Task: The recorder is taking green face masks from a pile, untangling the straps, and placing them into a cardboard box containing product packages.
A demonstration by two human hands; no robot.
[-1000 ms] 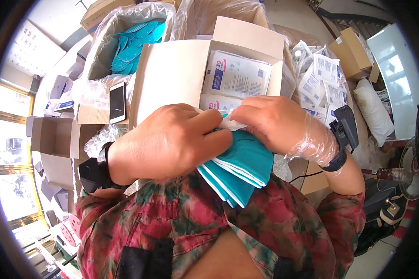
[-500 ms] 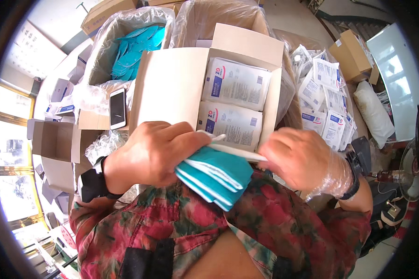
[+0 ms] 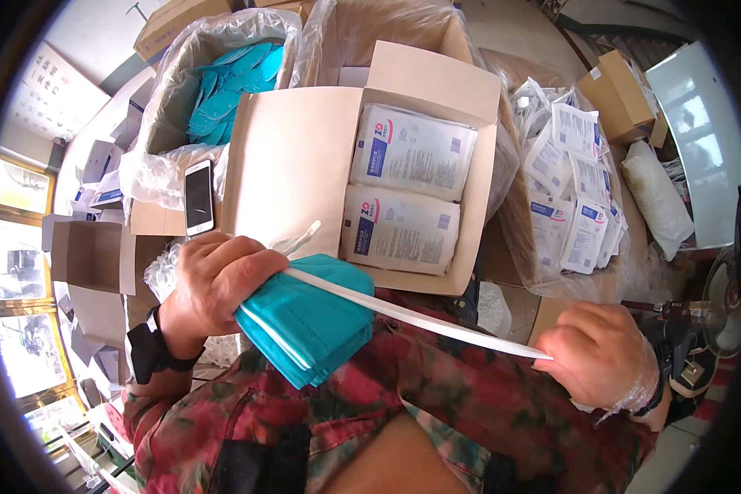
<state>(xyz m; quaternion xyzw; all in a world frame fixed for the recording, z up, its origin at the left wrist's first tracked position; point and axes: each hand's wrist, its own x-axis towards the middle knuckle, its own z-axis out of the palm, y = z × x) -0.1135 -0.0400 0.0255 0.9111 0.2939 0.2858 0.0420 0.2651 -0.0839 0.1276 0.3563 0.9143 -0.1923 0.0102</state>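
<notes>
Left hand clamps a stack of teal masks against the lap — fingers curled over the top edge. Right hand, in a thin clear glove, pinches the end of a white strap drawn taut from the stack. Behind: open cardboard box with two white flat packets, phone on the flap beside it, bag-lined box of loose teal masks further back — more packets heaped right.
</notes>
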